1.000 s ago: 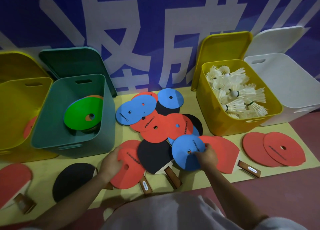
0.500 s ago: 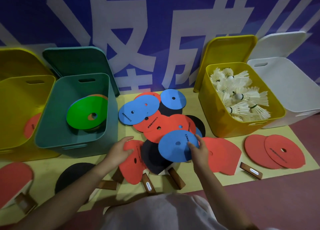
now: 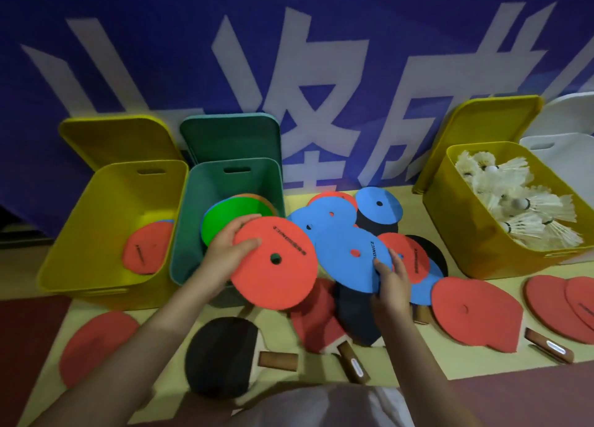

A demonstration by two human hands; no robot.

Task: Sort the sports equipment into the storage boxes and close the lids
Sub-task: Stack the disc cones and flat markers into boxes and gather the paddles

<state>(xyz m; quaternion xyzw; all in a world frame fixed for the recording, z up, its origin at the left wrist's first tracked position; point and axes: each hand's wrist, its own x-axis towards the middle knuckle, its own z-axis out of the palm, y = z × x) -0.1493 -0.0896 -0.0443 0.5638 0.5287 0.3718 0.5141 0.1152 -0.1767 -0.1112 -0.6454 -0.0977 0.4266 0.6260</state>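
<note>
My left hand [image 3: 226, 249] grips a red disc [image 3: 273, 262] by its left edge, lifted beside the front right corner of the teal box [image 3: 193, 221]. That box holds a green disc [image 3: 225, 217] on top of others. My right hand [image 3: 390, 282] pinches a blue disc [image 3: 350, 259] by its right edge, raised over the pile. More blue and red discs [image 3: 379, 204] and black and red paddles [image 3: 221, 356] lie on the yellow mat [image 3: 411, 359].
A yellow box [image 3: 83, 233] at left holds a red disc. At right another yellow box [image 3: 466, 233] is full of shuttlecocks, with a white box [image 3: 556, 143] behind it. All lids lean against the blue banner wall. Red paddles [image 3: 475, 314] lie at right.
Both hands lifted their discs off the pile. The red disc moved up and left toward the teal box; the blue disc rose slightly. The camera view shifted left.
</note>
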